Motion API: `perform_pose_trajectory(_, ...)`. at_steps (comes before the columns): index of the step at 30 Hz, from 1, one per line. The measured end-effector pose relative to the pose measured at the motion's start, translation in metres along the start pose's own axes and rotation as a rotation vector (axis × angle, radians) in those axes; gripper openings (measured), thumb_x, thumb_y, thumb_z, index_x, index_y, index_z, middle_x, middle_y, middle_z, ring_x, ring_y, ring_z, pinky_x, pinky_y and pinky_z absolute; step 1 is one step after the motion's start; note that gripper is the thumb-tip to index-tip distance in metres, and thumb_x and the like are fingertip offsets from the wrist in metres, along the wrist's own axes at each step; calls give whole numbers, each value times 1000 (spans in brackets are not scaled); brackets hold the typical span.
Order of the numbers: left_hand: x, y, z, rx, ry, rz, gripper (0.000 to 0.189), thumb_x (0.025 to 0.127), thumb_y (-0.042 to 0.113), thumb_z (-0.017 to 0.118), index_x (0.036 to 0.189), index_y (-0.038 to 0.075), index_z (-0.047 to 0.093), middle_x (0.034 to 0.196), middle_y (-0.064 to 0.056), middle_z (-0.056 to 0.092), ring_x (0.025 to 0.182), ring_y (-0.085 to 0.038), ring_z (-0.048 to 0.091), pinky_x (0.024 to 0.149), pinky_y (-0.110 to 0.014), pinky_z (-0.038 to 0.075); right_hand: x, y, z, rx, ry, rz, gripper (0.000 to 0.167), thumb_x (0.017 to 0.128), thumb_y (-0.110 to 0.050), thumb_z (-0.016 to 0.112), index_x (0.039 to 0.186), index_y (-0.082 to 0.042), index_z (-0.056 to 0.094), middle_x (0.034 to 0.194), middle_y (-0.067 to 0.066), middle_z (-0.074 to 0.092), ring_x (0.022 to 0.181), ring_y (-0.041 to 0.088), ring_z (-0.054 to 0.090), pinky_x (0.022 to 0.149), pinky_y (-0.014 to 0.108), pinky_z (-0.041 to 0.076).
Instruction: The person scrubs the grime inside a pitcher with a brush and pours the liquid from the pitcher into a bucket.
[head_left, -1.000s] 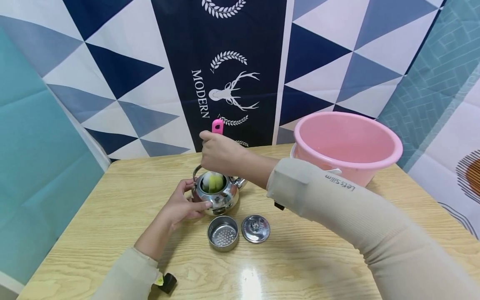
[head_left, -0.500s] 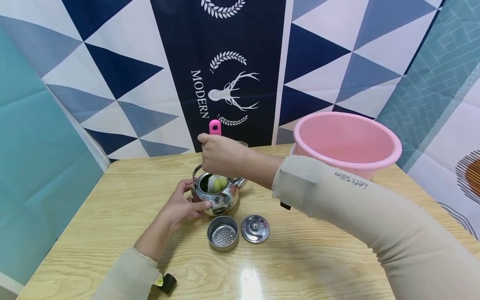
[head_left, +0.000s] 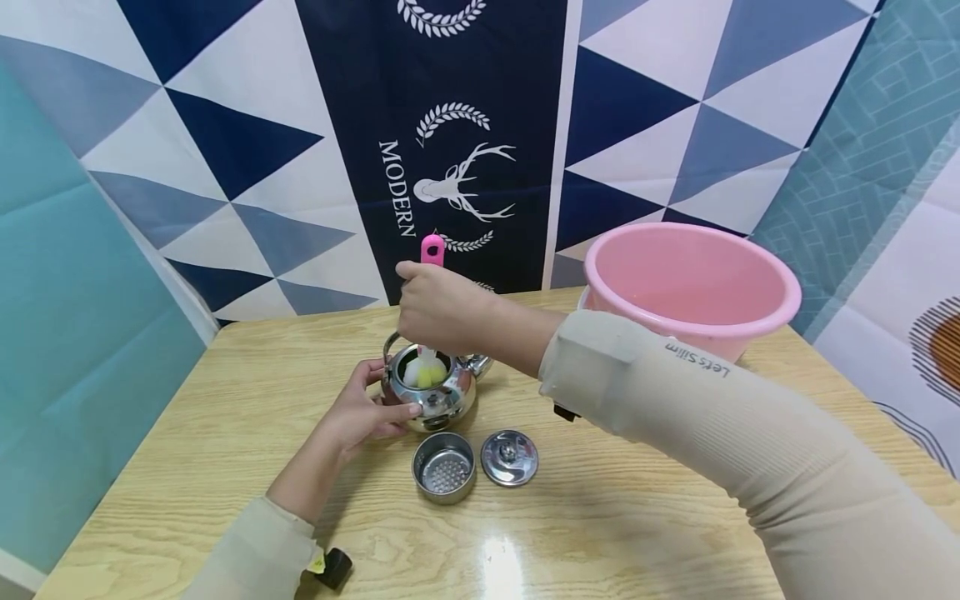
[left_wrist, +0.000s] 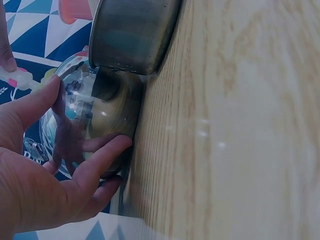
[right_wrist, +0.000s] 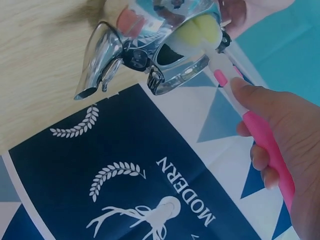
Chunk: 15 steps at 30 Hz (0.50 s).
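My left hand (head_left: 363, 408) grips the side of a small shiny steel teapot (head_left: 447, 406), thumb near its front and fingers round the body. The lidless teapot stands on the table, its raised loop handle at the back and its spout (right_wrist: 100, 65) to the right. My right hand (head_left: 446, 310) holds the pink and white handle (right_wrist: 267, 150) of a sponge cleaning brush, thumb along the shaft. Its yellow and white sponge head (head_left: 426, 372) sits in the teapot's opening, the lower part hidden inside.
In front of the teapot stand a round steel strainer basket (head_left: 444, 493) with a perforated bottom and a steel lid (head_left: 510, 458). A large pink basin (head_left: 693, 325) is at the back right. A patterned cloth (head_left: 247, 117) hangs behind the wooden table (head_left: 600, 533).
The sponge head shifts right in the teapot's opening, then back left, as my right hand moves slightly. My left hand and the teapot stay in place.
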<state>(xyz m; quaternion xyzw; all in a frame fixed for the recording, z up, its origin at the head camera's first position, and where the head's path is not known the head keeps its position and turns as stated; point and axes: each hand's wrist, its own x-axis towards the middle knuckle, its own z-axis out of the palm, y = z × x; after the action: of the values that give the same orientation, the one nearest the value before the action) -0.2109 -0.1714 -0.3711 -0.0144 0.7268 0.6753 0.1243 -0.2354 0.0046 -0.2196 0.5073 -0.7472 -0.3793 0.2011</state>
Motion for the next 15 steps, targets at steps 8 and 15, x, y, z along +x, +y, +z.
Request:
perform_pose_trajectory(8,1,-1,-1,5,0,-5,82,79,-3,78,142,9,28,147,-14,20,110,-33,50,74,-43,59,7,-1,-1,22,-20,21,10,90,-23,64,89,-21,73,78,-5,68,74,14,54,88,37,31)
perform_pose_trajectory(15,1,0,-2,30,-1,0,84,79,0,79,144,10,27,149,-15,20,108,-31,51,73,-41,59,10,-2,2,18,-28,32,11,91,-23,63,94,-22,73,83,-5,69,77,15,55,89,37,31)
